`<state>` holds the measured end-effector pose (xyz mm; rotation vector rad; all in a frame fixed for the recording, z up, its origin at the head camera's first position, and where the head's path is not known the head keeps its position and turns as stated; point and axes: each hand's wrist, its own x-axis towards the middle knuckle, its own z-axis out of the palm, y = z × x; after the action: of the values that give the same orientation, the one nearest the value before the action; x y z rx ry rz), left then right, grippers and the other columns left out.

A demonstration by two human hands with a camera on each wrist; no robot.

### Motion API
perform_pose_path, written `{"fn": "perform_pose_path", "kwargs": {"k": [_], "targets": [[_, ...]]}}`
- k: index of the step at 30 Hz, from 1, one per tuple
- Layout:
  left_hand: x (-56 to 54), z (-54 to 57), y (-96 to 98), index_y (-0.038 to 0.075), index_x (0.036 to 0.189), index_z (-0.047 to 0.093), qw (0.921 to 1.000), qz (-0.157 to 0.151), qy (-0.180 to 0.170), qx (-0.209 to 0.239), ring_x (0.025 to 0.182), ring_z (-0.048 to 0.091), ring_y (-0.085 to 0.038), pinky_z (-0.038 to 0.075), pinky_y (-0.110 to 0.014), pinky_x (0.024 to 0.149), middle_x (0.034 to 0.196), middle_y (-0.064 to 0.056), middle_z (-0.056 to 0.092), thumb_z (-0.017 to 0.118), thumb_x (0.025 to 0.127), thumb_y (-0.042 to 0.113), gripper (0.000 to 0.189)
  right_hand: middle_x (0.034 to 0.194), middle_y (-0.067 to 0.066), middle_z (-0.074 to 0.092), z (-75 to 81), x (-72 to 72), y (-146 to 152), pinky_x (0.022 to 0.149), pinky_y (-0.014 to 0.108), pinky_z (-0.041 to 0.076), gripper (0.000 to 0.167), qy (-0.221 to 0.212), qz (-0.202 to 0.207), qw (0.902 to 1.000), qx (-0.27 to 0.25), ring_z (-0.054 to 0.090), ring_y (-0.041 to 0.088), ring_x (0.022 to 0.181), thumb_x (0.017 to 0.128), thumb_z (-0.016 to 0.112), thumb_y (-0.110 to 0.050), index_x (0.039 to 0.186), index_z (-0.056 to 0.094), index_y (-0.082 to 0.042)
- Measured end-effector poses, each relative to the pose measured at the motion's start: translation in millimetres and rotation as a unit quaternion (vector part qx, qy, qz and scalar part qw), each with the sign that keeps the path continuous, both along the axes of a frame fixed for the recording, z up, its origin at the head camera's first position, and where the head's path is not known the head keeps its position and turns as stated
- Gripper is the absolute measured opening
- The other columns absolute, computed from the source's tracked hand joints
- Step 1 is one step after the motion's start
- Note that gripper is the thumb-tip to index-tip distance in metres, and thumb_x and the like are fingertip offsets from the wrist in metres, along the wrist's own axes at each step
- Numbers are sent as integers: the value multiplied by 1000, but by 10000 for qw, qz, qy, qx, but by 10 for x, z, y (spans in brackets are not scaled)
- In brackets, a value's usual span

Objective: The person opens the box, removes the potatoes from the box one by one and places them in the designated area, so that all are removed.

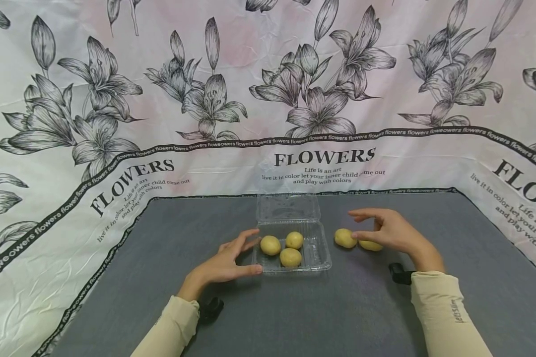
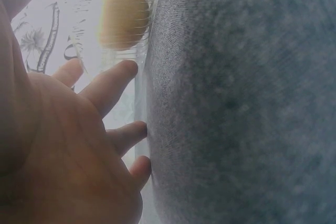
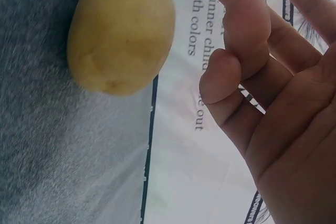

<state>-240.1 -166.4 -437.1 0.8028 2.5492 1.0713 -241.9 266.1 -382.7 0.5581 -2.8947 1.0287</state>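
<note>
Three yellow potatoes lie in the base of a clear plastic clamshell box (image 1: pixel 317 248), among them a left potato (image 1: pixel 270 245), a back potato (image 1: pixel 294 240) and a front potato (image 1: pixel 290 258). My left hand (image 1: pixel 225 263) is at the box's left side, thumb and fingers spread along its edge; firm contact is unclear. In the left wrist view, a potato (image 2: pixel 123 17) shows beside those fingers. Over two loose potatoes right of the box hovers my right hand (image 1: pixel 395 230), its fingers loosely bent around nothing. The nearer-to-box one (image 1: pixel 344 238) shows well; the other (image 1: pixel 370 245) is partly hidden by the hand.
The box's transparent lid (image 1: pixel 288 207) stands raised at the back, towards the flower-printed cloth (image 1: pixel 232 173). A dark grey surface (image 1: pixel 312 317) lies under everything. Black wrist straps (image 1: pixel 400 273) show at both wrists.
</note>
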Motion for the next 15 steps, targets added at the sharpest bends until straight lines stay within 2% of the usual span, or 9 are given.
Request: {"fn": "perform_pose_path", "kwargs": {"k": [15], "targets": [[9,8,4,28,163,16,10000,23,-53,-29,158,18,-32,10,-65,119,162,4,40,72,91,52,94,126,20,70,51,7,-90,53,27,40,56,105,69,9999,-24,45,10,58,89,81,-37,139,64,-17]]}}
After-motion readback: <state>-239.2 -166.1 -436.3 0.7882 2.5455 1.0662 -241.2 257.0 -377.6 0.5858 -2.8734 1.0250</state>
